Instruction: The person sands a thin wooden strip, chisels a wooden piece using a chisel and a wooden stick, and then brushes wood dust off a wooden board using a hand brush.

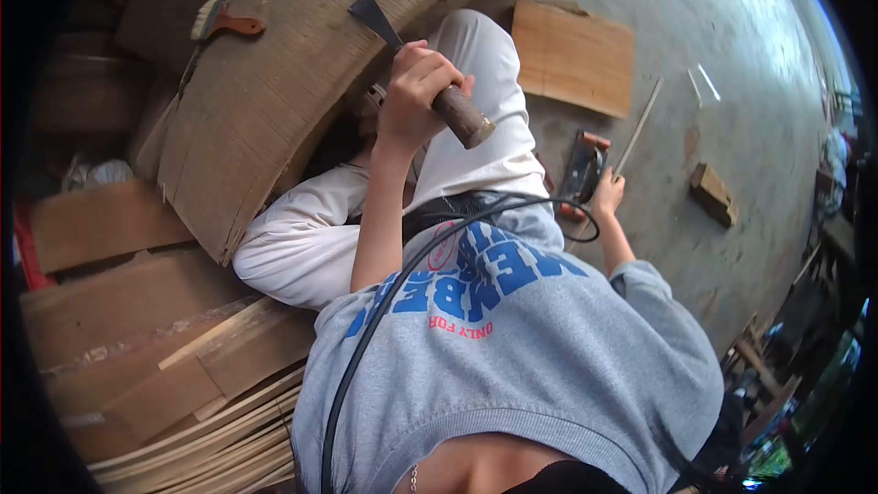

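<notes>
Left hand point(422, 91) gripped chisel point(465, 119) tightly, right hand point(607, 194) grip couldn't be told; a wrist slip might have gouged the wooden slab point(288, 50).

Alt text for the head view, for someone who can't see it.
The left hand grips a chisel-like tool, its dark blade pointing forward. A brush lies on a large curved wooden piece; the right hand appears to hold a thin stick beside a black tool with reddish ends, with a board and wood block on the floor.
</notes>
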